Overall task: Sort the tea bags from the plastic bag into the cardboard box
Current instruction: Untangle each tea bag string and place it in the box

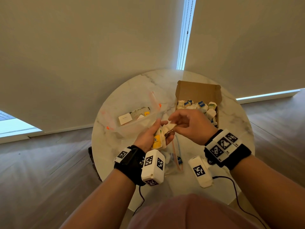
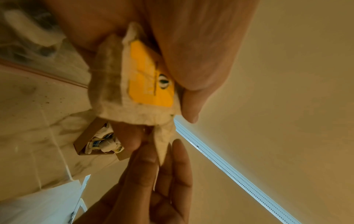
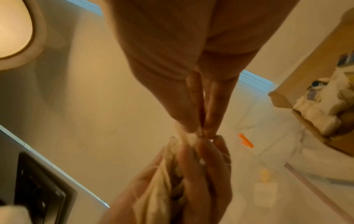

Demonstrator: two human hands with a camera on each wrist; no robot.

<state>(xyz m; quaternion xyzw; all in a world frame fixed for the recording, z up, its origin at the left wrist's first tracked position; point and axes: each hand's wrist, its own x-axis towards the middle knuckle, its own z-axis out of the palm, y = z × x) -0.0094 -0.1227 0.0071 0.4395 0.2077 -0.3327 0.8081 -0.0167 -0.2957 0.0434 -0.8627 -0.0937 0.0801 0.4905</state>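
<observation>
A bundle of tea bags (image 1: pixel 159 138) was held above the table (image 1: pixel 231 123), between the plastic bag (image 1: pixel 132 116) and the cardboard box (image 1: pixel 198 91).

The bundle, one bag with a yellow tag (image 2: pixel 151 78), was gripped in the curled fingers of the left hand (image 1: pixel 148 138). The corner of one tea bag (image 1: pixel 171 125) was pinched between the thumb and fingertips of the right hand (image 1: pixel 189 124), just above the bundle. More tea bags were seen inside the open box, at the right. In the clear bag, at the left, a white card (image 1: pixel 125 119) was lying. A second clear bag (image 1: pixel 173 161) lay under the wrists.
</observation>
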